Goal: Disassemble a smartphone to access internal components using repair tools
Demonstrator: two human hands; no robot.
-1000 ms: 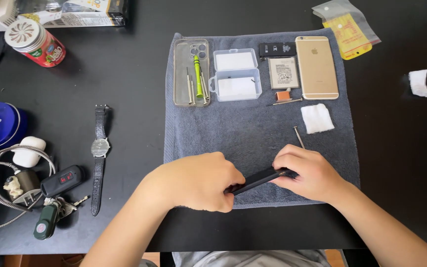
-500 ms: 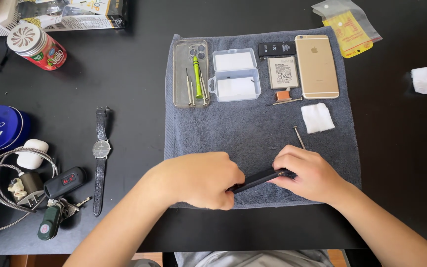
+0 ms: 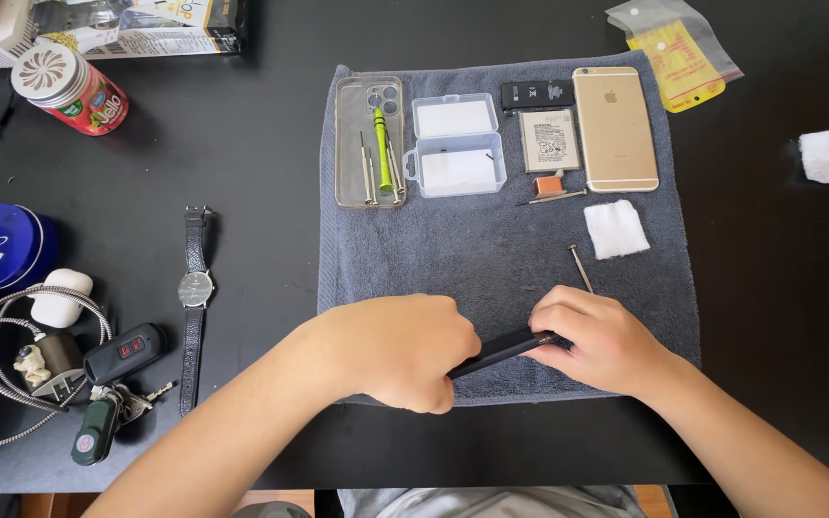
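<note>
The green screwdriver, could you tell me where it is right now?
In the head view, the green screwdriver lies on the clear phone case at the towel's upper left, beside the plastic box.

Both hands work at the near edge of a grey towel (image 3: 491, 249) spread on the black counter (image 3: 242, 173). The left hand (image 3: 400, 350) is curled in a fist-like grip over one end of a slim black phone (image 3: 501, 351) held on edge; the right hand (image 3: 597, 338) pinches its other end. A thin metal tool (image 3: 580, 268) lies just beyond the right hand. Farther back on the towel sit a clear phone case (image 3: 368, 142) holding small screwdrivers, a clear plastic box (image 3: 455, 144), a battery (image 3: 549, 140), a gold phone (image 3: 614, 128) and a white pad (image 3: 616, 229). A wristwatch (image 3: 194, 288) lies left of the towel.
</note>
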